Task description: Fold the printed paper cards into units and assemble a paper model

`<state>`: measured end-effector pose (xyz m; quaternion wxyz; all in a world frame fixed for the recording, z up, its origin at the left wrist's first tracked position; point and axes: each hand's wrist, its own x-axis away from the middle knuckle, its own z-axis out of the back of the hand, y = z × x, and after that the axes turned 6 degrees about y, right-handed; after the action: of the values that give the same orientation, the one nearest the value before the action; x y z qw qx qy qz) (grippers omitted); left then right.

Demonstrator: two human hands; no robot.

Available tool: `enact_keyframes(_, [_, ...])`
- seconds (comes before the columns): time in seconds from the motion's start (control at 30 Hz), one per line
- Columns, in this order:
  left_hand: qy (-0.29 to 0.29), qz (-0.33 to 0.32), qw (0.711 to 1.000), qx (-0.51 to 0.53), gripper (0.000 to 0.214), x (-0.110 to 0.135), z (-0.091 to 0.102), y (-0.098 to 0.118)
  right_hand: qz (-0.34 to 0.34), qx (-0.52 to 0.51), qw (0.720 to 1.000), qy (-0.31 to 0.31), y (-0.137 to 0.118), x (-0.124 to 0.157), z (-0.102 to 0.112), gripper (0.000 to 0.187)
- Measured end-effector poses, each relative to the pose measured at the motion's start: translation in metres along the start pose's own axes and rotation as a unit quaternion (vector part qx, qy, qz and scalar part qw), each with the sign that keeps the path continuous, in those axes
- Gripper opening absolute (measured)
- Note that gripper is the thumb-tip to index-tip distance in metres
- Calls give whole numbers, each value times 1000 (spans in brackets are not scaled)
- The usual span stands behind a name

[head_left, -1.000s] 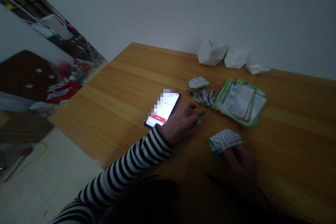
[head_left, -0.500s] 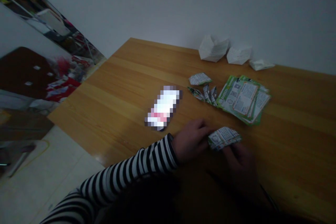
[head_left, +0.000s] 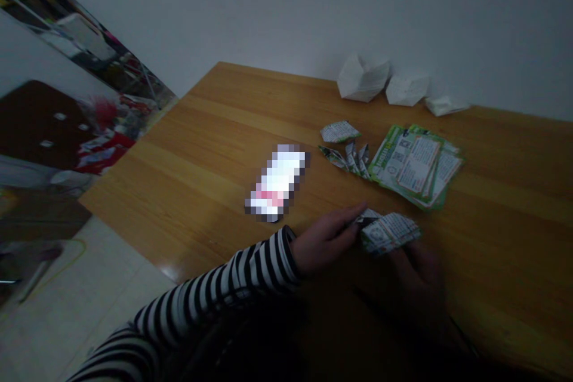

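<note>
With your left hand [head_left: 324, 240] pinched on the folded paper [head_left: 389, 233], press the crease flat; your shadowed right hand [head_left: 416, 274] is too dark to read.

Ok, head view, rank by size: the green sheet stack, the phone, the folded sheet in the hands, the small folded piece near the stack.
Green sheet stack first; phone and folded sheet look alike, unranked; small folded piece smallest.

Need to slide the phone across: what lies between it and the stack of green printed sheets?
In the head view, small folded strips of green-printed paper lie on the wooden table between the phone and the stack.
</note>
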<state>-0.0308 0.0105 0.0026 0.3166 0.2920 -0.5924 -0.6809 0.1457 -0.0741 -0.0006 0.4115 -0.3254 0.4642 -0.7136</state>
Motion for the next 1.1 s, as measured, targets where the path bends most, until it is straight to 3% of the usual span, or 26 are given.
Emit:
enact_keyframes(0.4, [33, 60, 998, 9, 49, -1, -1, 4, 21, -16, 999, -21, 2, 0, -1, 30])
enact_keyframes(0.6, [24, 54, 998, 5, 52, -1, 1, 5, 3, -16, 1000, -16, -2, 1, 0, 28])
enact_keyframes(0.8, [90, 70, 993, -10, 47, -1, 0, -2, -2, -8, 999, -30, -4, 1, 1, 27])
enact_keyframes(0.93, [97, 38, 994, -5, 49, 0, -2, -4, 23, -4, 1000, 1, 0, 2, 1, 25])
enact_keyframes(1.1, [135, -55, 989, -3, 48, 2, -8, 0, 70, -3, 997, 40, 0, 5, 1, 20])
